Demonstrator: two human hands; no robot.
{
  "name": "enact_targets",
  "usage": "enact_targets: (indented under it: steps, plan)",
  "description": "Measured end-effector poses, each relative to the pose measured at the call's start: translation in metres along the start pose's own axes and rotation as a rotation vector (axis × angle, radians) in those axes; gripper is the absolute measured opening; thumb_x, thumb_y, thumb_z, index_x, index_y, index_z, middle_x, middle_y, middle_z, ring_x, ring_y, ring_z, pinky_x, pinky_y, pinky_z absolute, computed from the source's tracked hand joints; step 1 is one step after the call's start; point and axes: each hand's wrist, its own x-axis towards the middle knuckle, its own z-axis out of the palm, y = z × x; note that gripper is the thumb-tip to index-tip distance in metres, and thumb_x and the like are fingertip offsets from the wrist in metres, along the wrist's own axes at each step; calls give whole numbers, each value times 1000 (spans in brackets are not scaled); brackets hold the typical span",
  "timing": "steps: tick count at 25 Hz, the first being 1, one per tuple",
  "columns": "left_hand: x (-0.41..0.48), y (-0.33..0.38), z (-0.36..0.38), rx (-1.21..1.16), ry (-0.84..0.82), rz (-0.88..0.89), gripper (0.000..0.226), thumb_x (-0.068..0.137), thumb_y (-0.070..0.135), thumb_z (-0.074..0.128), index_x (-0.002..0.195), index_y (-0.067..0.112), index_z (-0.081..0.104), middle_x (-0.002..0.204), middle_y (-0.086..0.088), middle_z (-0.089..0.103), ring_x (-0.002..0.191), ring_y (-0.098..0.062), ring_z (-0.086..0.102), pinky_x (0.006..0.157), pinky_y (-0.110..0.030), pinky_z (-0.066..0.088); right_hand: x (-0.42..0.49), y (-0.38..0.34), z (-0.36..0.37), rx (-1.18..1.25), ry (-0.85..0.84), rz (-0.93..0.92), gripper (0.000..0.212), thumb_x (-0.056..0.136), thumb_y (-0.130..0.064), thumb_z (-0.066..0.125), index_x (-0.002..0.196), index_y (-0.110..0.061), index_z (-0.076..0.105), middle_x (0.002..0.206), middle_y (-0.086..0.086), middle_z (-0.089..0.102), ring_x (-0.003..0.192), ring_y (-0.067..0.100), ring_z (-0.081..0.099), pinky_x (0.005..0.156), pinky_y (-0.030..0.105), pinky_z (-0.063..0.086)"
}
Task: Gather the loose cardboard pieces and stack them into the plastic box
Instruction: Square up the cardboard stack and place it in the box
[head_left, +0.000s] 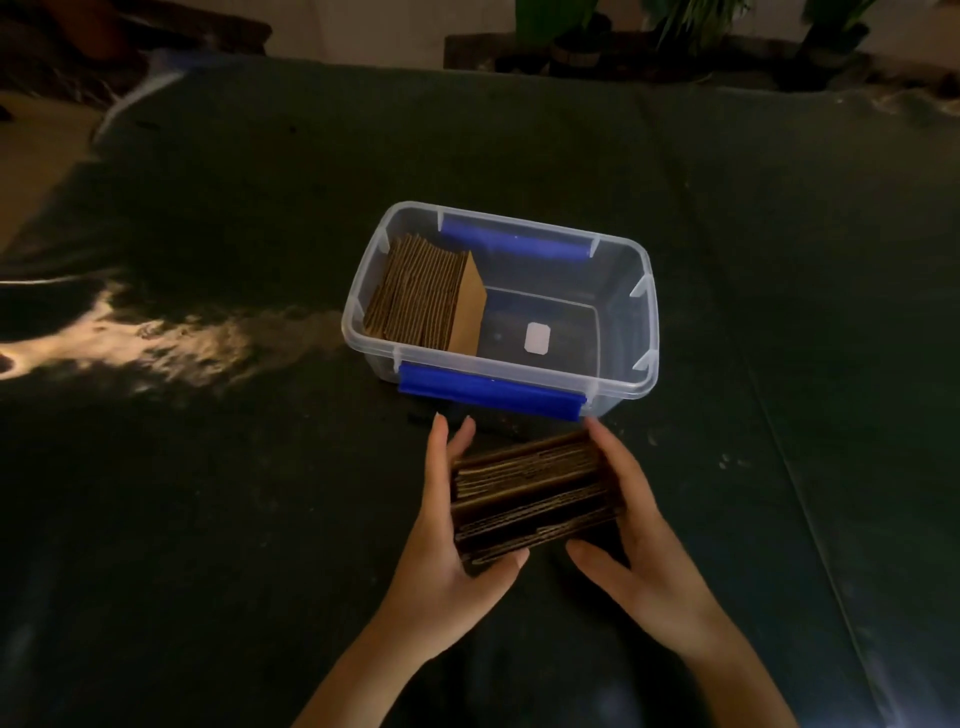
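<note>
A clear plastic box (644, 332) with blue side clips stands on the dark table. Inside it, a row of brown cardboard pieces (421, 296) stands on edge against the left wall, leaning slightly; the right half of the box floor is bare except for a small white label. In front of the box, a stack of cardboard pieces (532, 496) is pressed between both hands just above the table. My left hand (441, 551) holds its left end with the thumb under the near edge. My right hand (634, 545) clamps its right end.
The table is covered with a dark cloth (234, 519), with a patch of light on its left part (171, 338). Potted plants (576, 36) stand beyond the far edge. A seam in the cloth runs down the right side.
</note>
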Motion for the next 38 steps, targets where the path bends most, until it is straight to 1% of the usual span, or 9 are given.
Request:
enact_targets:
  steps: [7,11,14,18,20,23,28,32,38]
  plan:
    - [-7,2,-5,151,-5,52,97,78,28,65,132,53,-12,148,21,15,132,0,23,101,-11,26,1,6,-7,-106,91,38,76,74,-13,68,130,-49,31,123,-29,49,121,-3,44,100,19,38]
    - [-7,5,-17,299,-41,92,85,81,35,53,132,53,-12,147,30,11,137,-5,9,111,-41,15,9,5,-17,-286,124,-47,57,72,-27,67,123,-42,47,131,-33,42,133,-2,25,102,6,21]
    - [-5,6,-23,434,-66,127,82,80,34,51,132,54,-9,149,24,15,136,-12,17,109,-48,20,12,8,-19,-384,178,-122,51,71,-40,60,122,-38,51,137,-19,42,137,7,19,106,23,19]
    - [-2,5,-27,602,-138,156,71,79,35,49,133,52,7,139,18,33,128,-8,36,103,-35,34,10,15,-18,-339,206,-121,47,72,-38,64,118,-38,56,119,-24,58,131,8,33,105,53,30]
    - [-1,6,-30,643,-163,179,62,80,34,50,131,46,19,128,21,42,116,8,40,95,-16,39,7,17,-21,-325,189,-121,46,71,-38,66,116,-39,57,114,-26,61,127,8,38,101,56,33]
    - [-2,9,-31,652,-151,168,61,80,21,60,129,43,29,124,20,44,112,13,38,89,0,31,5,17,-31,-338,116,-125,46,72,-40,63,118,-40,56,120,-27,57,126,7,38,100,56,34]
    - [-9,10,-14,751,29,32,76,80,21,61,134,43,12,117,17,33,105,3,39,83,-9,30,17,6,-42,-458,50,-176,50,72,-36,65,118,-47,51,109,-34,56,110,2,42,90,41,41]
    - [-11,11,-8,825,194,-46,54,71,23,69,122,23,48,103,4,51,89,-3,44,72,-12,32,15,6,-40,-487,77,-182,50,73,-33,64,120,-42,51,102,-27,54,103,2,41,83,27,39]
    - [-11,14,-16,800,101,-30,43,70,15,72,111,13,60,89,-3,68,72,-6,58,62,-13,42,12,-1,-34,-487,124,-203,50,71,-24,71,117,-32,56,97,-19,64,92,5,48,83,42,43]
